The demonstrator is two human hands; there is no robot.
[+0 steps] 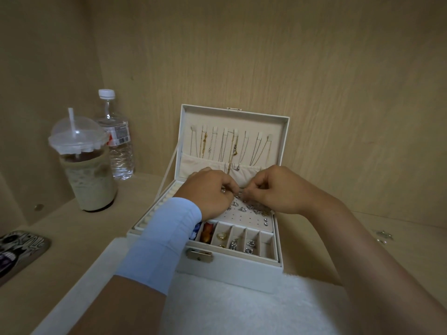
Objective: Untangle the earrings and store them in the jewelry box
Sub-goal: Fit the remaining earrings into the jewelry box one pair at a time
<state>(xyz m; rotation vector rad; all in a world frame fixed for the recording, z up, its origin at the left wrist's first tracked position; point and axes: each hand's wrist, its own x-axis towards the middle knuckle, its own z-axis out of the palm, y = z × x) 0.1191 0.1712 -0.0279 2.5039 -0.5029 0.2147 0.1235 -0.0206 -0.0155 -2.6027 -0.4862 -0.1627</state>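
In the head view, the left hand and right hand meet fingertip to fingertip over the stud pad of the open jewelry box. Both hands have curled fingers that seem to pinch the tiny silver earrings between them, equally near each hand. The earrings' long axis is too small to tell.

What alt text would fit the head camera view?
The left hand and right hand pinch small silver earrings above an open white jewelry box with necklaces hanging in its lid. An iced coffee and a water bottle stand at left.
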